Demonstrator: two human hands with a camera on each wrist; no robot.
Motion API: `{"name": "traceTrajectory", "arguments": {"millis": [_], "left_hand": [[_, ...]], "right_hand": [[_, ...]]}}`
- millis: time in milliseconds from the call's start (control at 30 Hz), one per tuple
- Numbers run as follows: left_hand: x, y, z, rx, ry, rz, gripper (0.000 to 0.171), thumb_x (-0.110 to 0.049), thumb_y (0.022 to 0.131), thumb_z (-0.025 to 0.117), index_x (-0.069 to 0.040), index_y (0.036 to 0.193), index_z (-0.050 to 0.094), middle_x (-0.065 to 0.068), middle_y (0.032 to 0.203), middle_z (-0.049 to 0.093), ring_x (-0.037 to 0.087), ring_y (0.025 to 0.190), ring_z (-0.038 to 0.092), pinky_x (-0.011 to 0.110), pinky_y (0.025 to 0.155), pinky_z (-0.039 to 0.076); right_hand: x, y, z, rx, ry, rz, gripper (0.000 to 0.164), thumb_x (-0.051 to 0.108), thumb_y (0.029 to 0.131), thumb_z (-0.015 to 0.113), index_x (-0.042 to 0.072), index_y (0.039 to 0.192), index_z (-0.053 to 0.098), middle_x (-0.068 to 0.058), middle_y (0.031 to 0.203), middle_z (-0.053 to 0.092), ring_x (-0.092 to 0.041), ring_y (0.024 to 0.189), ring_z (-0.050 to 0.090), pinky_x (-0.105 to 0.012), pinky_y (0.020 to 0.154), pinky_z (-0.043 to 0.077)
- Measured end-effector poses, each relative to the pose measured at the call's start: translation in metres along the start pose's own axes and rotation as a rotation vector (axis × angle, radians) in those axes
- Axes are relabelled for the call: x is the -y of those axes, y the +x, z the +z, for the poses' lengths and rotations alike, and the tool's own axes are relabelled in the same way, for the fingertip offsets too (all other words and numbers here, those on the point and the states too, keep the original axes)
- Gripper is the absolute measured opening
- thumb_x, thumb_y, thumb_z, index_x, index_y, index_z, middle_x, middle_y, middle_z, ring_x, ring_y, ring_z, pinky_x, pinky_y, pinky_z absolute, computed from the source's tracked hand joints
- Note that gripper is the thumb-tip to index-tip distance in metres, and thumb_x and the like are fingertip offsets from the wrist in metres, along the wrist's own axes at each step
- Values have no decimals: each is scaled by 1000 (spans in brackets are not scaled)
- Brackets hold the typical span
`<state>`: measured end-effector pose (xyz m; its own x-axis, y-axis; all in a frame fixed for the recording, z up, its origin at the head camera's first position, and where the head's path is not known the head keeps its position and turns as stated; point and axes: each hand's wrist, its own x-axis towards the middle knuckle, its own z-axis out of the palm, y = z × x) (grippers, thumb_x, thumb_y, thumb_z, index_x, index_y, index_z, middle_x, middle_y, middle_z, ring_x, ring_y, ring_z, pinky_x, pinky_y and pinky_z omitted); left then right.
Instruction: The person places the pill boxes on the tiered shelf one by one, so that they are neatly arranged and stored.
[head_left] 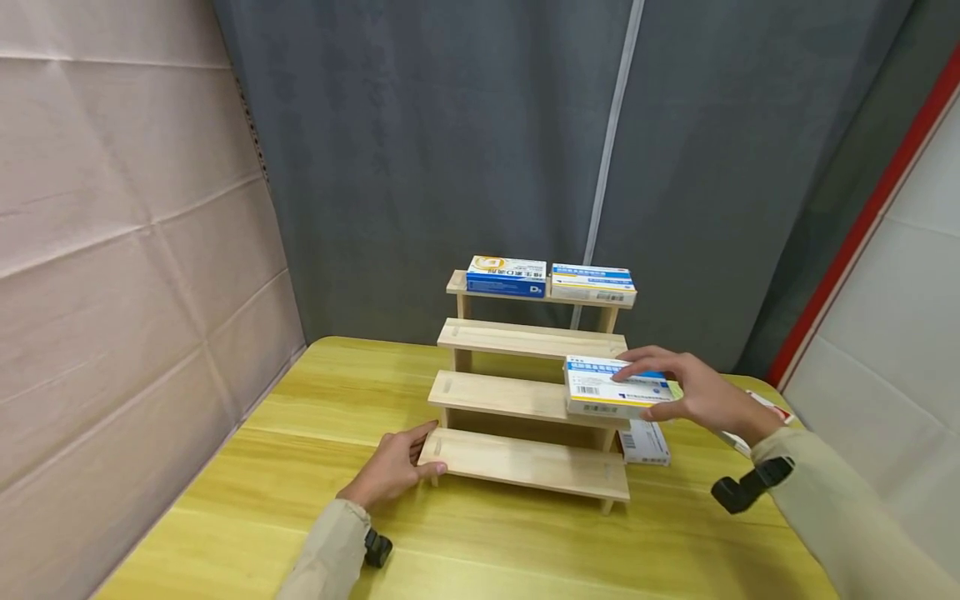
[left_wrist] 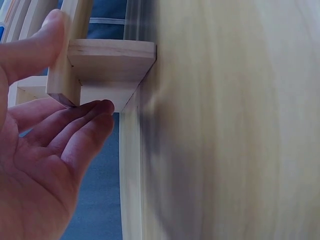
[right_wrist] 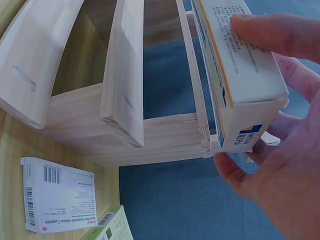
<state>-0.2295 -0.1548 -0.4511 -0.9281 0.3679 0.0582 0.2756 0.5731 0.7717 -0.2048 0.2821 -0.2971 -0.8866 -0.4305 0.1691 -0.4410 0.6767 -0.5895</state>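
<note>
A four-tier wooden display stand (head_left: pixel 517 457) is on the table. My left hand (head_left: pixel 392 471) grips the left end of its lowest step; in the left wrist view the thumb (left_wrist: pixel 46 42) lies on one face of the board and the fingers are on the other. My right hand (head_left: pixel 697 392) holds a white medicine box (head_left: pixel 611 387) with blue lettering and a yellow stripe, in front of the right part of the middle tiers. In the right wrist view, fingers and thumb span this box (right_wrist: pixel 245 65). Whether it touches a tier, I cannot tell.
On the top tier sit a blue-and-white medicine box (head_left: pixel 507 277) and a white-and-blue one (head_left: pixel 592 283). An ibuprofen capsule box (right_wrist: pixel 60 195) and a pale green box (right_wrist: pixel 112 225) lie right of the stand. A grey curtain (head_left: pixel 420 167) hangs behind the table (head_left: pixel 247 500).
</note>
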Motion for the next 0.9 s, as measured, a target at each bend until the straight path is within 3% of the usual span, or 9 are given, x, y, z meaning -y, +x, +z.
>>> {"name": "traceTrajectory", "arguments": {"millis": [467,900], "left_hand": [[0,1,1,-3,9,-4,81,-29,87,78,5,150,40,28,145,53,40,131,58,43,104,54],[-1,0,0,-5,-7,0,80,-27,88,78,4,151,40,28,146,53,40,132,57,42,103,55]], "right_hand": [[5,11,3,-19,-27,-66,43,26,79,78,23,122,72,-17,147,53,-48,134,42,-79,102,35],[18,31,9,-55,-40,-31,43,21,80,78,20,122,71,-18,153,46,-50,139,37,-78,106,33]]}}
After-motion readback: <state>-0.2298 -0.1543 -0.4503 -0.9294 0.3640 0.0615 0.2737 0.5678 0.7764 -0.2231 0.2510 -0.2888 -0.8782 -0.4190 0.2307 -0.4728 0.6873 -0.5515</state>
